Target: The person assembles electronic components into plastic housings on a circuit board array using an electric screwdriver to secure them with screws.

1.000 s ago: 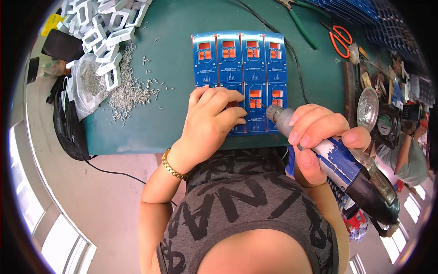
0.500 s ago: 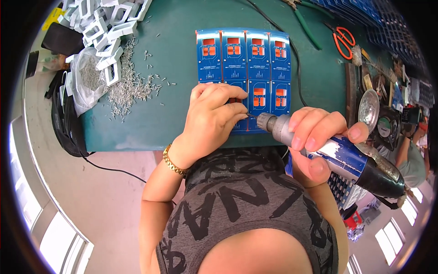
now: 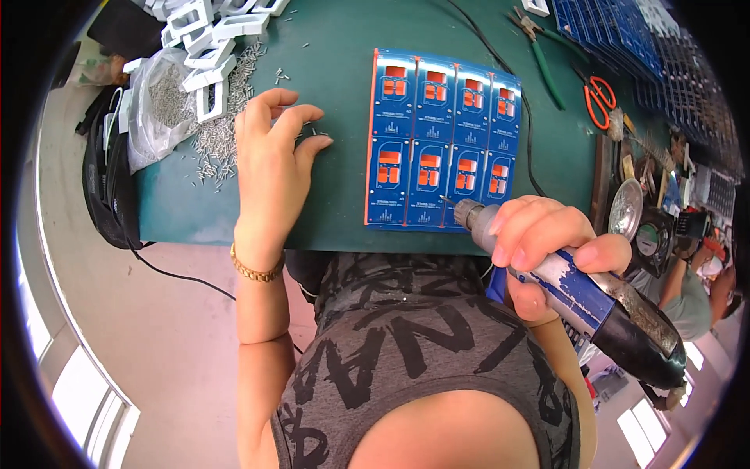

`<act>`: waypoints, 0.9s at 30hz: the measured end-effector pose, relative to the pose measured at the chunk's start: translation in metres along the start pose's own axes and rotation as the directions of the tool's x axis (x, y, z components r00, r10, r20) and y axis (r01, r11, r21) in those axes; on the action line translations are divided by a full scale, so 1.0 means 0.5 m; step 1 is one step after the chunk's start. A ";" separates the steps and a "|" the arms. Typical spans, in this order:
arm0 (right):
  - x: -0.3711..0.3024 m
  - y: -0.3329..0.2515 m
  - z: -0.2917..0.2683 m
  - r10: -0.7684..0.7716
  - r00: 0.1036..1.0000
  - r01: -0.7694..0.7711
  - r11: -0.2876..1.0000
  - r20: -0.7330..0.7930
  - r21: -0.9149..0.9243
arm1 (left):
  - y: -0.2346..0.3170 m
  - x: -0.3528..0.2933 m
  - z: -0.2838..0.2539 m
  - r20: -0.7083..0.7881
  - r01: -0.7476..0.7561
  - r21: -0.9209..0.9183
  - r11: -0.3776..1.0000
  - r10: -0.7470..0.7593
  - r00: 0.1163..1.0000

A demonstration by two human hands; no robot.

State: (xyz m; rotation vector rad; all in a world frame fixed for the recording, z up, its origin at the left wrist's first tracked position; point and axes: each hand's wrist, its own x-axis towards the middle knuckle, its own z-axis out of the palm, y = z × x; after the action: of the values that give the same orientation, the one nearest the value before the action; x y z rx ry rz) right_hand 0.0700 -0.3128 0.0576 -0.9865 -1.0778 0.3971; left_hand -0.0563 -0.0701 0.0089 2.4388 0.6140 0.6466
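Observation:
A blue panel of circuit boards [image 3: 441,141] with orange rectangles lies flat on the green table [image 3: 336,62]. My right hand [image 3: 539,242] grips a blue and black electric screwdriver [image 3: 594,305], its tip just over the panel's near right edge. My left hand [image 3: 273,168] rests on the table left of the panel, fingers spread and curled toward a scatter of small metal pins [image 3: 226,133]. It holds nothing that I can see.
White plastic frames [image 3: 211,39] and a clear bag of pins [image 3: 160,102] sit at the table's left. Green-handled pliers [image 3: 543,55], orange scissors [image 3: 600,100] and stacked blue boards [image 3: 648,47] lie at the right. Another person [image 3: 687,289] sits far right.
My left hand has left the panel and moved left to the loose pins. The screwdriver tip stays at the panel's near right edge. The view has shifted slightly.

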 end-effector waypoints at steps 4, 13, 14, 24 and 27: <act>0.013 -0.002 -0.002 0.007 0.999 -0.007 1.000 0.031 -0.018 | -0.030 0.001 -0.011 0.087 -0.096 0.201 0.975 0.080 0.993; 0.058 0.018 0.021 -0.006 0.994 0.015 0.997 0.109 -0.081 | -0.042 -0.010 0.017 0.080 -0.158 0.220 0.963 0.143 0.986; 0.065 0.019 0.024 -0.037 0.991 0.050 0.994 0.125 -0.099 | -0.041 -0.008 0.017 0.048 -0.170 0.218 0.961 0.163 0.985; 0.038 0.034 -0.014 -0.031 0.999 0.027 0.992 0.029 0.127 | 0.031 -0.032 0.031 -0.040 -0.269 -0.205 0.941 0.266 0.963; 0.028 0.025 -0.020 -0.023 1.000 0.023 0.988 0.002 0.154 | 0.070 -0.050 0.044 0.069 -0.230 -0.306 0.924 0.262 0.962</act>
State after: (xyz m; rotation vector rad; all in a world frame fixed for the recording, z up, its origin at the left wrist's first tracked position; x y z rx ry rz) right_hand 0.0872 -0.3009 0.0538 -0.8362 -1.0447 0.4562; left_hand -0.0538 -0.1180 0.0057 2.2652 0.1504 0.6467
